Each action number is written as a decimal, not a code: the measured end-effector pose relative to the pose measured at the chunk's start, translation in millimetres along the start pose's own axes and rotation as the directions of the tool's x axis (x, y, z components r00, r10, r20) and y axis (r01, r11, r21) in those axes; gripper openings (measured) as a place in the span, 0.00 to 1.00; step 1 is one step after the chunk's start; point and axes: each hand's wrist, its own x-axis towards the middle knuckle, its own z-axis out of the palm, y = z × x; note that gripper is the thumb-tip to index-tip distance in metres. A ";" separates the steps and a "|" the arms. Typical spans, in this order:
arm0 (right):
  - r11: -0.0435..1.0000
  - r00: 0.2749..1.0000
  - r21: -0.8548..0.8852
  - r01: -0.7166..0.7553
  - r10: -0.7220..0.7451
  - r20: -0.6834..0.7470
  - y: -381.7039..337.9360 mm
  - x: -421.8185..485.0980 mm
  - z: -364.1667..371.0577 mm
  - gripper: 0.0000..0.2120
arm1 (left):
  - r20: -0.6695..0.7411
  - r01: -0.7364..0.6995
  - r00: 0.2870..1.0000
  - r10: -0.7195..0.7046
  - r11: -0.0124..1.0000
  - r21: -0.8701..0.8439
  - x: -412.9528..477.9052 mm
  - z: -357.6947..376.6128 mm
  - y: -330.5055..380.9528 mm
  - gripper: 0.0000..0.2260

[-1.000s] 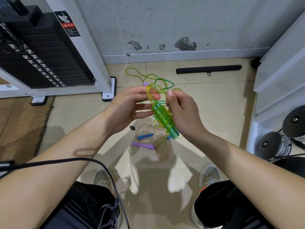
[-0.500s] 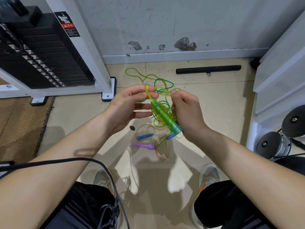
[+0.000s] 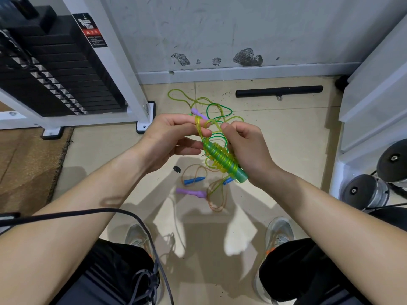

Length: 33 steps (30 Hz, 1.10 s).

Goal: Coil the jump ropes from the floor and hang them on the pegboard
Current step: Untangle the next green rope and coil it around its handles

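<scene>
The left hand (image 3: pixel 174 137) pinches a loop of the yellow-green rope (image 3: pixel 199 128) between thumb and fingertips. The right hand (image 3: pixel 246 150) is curled round the green handle (image 3: pixel 222 160), which is held in the air above the middle of the floor (image 3: pixel 286 139). Risk: the turns wound on the handle are springy plastic and will likely unwind or slide off its end if the right grip relaxes before the tail is secured. Slack hanging below may also snag the ropes underneath. The rope is thin translucent tubing, wound in close turns along the handle, with loose loops standing out at the upper end. The bundle may contain two handles side by side; this cannot be confirmed. On the floor below lie a blue handle (image 3: pixel 195 180), a purple handle (image 3: pixel 190 192) and an orange rope (image 3: pixel 217 201). Nearer the floor's far edge lie a dark green rope (image 3: pixel 218 108) and a black bar (image 3: pixel 278 91).
</scene>
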 end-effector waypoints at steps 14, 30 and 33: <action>0.997 0.992 0.001 -0.075 0.075 0.099 -3.2 1.6 -2.9 0.22 | -0.060 -0.049 0.997 0.051 0.998 0.027 -1.4 3.2 -1.5 0.05; 0.998 0.994 -0.038 -0.054 0.057 0.088 -5.8 2.7 -0.1 0.22 | -0.113 -0.084 0.989 0.094 0.993 0.087 -3.3 7.9 0.0 0.08; 0.998 0.994 -0.034 -0.049 0.052 0.092 -5.7 2.9 -0.3 0.23 | -0.114 -0.090 0.988 0.101 0.991 0.100 -3.0 8.2 0.2 0.10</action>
